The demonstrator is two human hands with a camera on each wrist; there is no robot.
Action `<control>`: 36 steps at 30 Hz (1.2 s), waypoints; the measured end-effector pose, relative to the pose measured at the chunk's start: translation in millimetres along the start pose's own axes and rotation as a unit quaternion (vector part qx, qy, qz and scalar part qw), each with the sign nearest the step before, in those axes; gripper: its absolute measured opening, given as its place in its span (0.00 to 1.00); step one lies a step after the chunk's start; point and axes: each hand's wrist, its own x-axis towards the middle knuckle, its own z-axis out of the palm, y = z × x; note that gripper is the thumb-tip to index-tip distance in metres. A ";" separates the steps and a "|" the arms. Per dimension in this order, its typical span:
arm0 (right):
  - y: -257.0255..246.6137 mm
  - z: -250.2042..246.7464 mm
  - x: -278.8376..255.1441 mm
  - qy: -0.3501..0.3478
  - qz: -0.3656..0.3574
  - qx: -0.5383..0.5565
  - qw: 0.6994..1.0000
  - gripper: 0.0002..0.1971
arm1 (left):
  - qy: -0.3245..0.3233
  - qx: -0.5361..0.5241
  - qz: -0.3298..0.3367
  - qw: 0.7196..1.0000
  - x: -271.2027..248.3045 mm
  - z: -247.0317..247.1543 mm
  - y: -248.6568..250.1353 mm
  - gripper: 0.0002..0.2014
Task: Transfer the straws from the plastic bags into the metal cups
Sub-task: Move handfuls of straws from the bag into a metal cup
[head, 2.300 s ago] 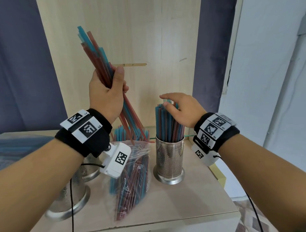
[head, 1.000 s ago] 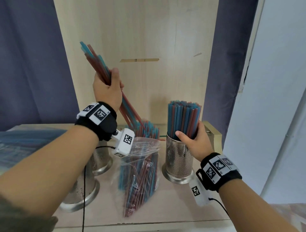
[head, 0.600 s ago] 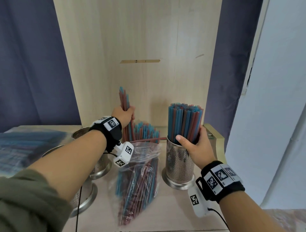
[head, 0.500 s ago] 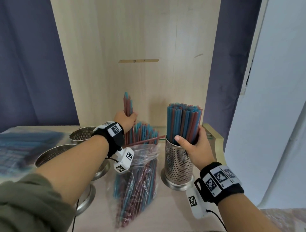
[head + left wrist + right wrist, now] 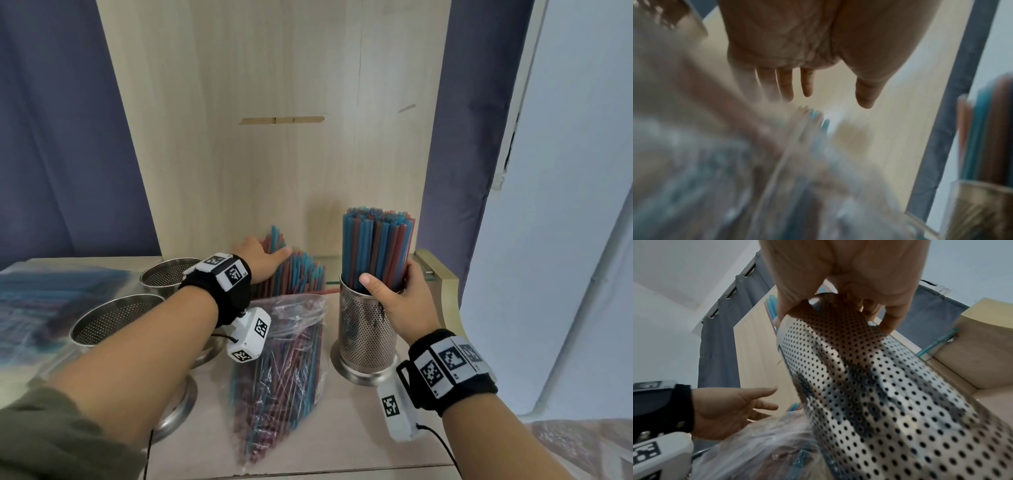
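My right hand (image 5: 400, 301) has its grip wrapped around the top of the tall holed metal cup (image 5: 368, 332), thumb across the near side of the rim and the other fingers curled round the far side, pressing against the packed straws (image 5: 378, 246) that stand upright in it. From the right wrist view the thumb and fingers (image 5: 892, 318) straddle the cup's rim, and the holed wall (image 5: 890, 402) runs down just under my palm to its base on the bench (image 5: 342, 438).

My left hand (image 5: 262, 262) is reached forward with its grip loose and spread: the fingers (image 5: 786, 84) are straight and apart, and the thumb stands off to the side. It holds nothing that I can see. Just ahead of and under those fingertips are the tips of the blue and red straws (image 5: 294, 274) that poke out of the open plastic bag (image 5: 287, 359); whether the fingers touch them I cannot tell, as the left wrist view is blurred. The bag lies on the bench between my two wrists, its mouth facing away from me, just left of the cup I am holding.

To the left of my left forearm stand two more metal cups (image 5: 116, 318), both showing holed insides. Further left lies another flat bag of straws (image 5: 41, 308).
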 end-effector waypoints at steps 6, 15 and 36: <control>-7.4 -5.2 -7.8 -0.066 -0.012 -0.082 0.994 0.44 | -0.087 0.106 0.136 0.981 -50.9 -19.6 -1.4 0.19; -11.2 -7.5 -12.4 -0.040 -0.017 -0.138 0.990 0.42 | -0.062 0.163 0.146 0.974 -57.2 13.5 -17.0 0.13; -11.3 -9.8 -14.6 -0.031 -0.011 -0.175 0.984 0.43 | 0.165 -0.522 0.072 0.834 -36.7 -12.4 13.2 0.08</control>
